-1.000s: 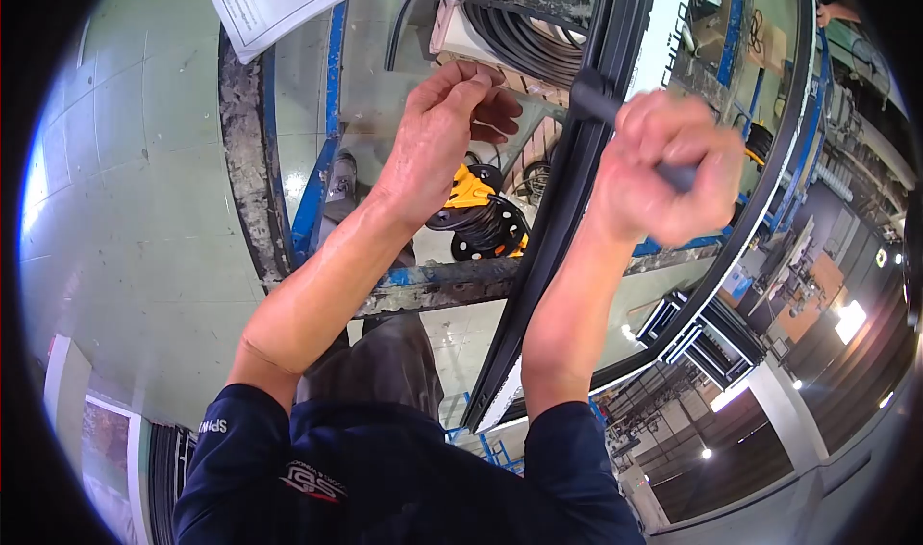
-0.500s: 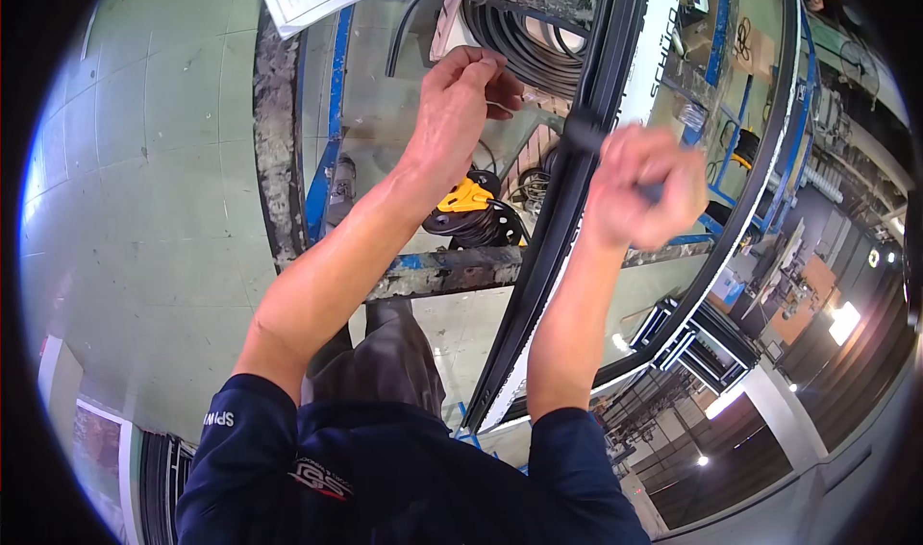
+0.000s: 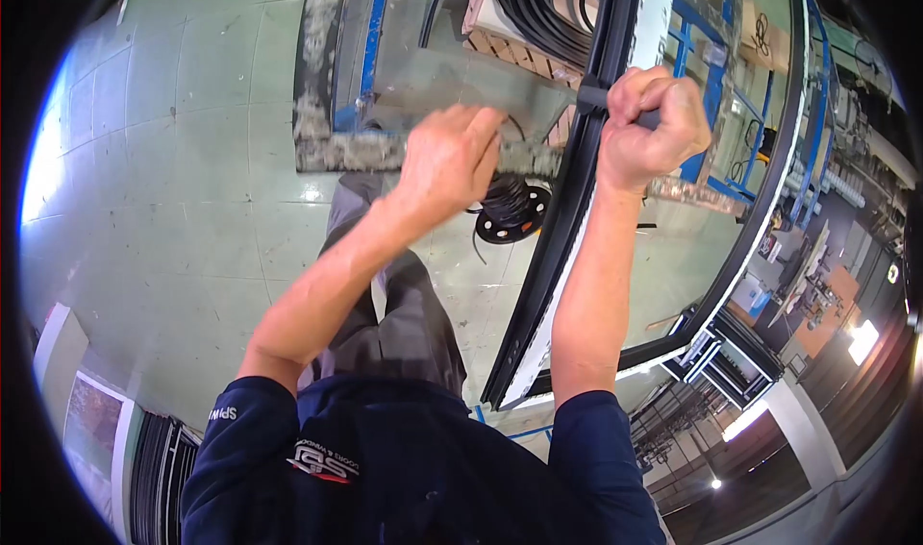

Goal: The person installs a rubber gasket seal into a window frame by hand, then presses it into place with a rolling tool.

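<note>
Gripped the black tool (image 3: 590, 95) in the right hand (image 3: 656, 127), handle partly hidden by closed fingers, head over the black frame (image 3: 561, 199). Curled the left hand (image 3: 447, 159), too blurred to tell open or gripping; had shifted it from near the coiled hose (image 3: 538, 21) to the bench bar (image 3: 354, 152).
</note>
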`<state>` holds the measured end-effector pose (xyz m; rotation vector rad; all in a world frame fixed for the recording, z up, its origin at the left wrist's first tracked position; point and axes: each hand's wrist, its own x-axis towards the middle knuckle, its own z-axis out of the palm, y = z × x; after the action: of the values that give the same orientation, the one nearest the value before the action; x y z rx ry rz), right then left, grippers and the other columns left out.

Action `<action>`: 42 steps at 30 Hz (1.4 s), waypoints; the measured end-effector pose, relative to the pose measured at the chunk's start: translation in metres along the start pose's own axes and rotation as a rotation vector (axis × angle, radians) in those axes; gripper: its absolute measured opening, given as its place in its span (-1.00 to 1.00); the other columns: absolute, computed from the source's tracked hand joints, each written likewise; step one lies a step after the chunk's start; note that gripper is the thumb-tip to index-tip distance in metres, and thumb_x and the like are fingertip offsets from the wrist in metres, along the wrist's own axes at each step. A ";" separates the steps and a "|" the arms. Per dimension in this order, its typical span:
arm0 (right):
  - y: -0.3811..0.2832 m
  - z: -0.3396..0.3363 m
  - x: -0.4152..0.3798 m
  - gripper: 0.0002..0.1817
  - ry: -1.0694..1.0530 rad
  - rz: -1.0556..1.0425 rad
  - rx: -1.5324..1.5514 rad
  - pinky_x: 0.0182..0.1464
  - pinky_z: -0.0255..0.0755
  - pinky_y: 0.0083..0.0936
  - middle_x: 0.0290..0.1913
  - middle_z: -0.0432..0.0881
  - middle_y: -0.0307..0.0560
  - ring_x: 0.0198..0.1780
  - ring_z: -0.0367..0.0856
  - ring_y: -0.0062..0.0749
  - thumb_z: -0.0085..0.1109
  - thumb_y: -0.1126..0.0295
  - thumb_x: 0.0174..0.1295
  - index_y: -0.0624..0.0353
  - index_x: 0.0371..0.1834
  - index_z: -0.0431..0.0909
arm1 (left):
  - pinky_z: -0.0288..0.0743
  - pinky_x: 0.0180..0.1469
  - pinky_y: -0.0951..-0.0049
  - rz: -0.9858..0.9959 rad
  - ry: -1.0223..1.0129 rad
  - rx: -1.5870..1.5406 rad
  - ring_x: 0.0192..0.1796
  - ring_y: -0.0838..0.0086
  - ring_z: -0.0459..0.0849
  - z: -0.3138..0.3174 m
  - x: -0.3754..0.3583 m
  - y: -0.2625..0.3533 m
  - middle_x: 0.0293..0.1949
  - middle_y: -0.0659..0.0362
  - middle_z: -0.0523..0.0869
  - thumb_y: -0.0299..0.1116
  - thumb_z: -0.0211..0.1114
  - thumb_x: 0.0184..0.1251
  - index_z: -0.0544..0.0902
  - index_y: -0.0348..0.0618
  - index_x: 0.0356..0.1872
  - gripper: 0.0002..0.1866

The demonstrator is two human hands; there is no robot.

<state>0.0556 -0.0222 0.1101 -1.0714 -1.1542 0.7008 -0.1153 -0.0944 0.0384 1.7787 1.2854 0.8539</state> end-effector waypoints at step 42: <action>0.006 -0.142 -0.068 -0.74 0.449 0.207 1.726 -0.63 0.03 -0.60 -0.59 0.26 -0.36 -0.67 0.13 -0.61 0.36 0.36 0.16 0.09 -0.45 0.40 | 0.43 0.06 0.03 -0.163 0.249 0.307 -0.31 0.03 0.70 0.108 0.018 0.056 -0.50 -0.05 0.72 -0.20 0.27 0.30 0.74 -0.26 -0.31 -0.71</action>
<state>0.1714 -0.1223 0.0736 0.1889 0.1803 1.1465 0.0065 -0.1096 0.0367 1.8074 1.7789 0.8388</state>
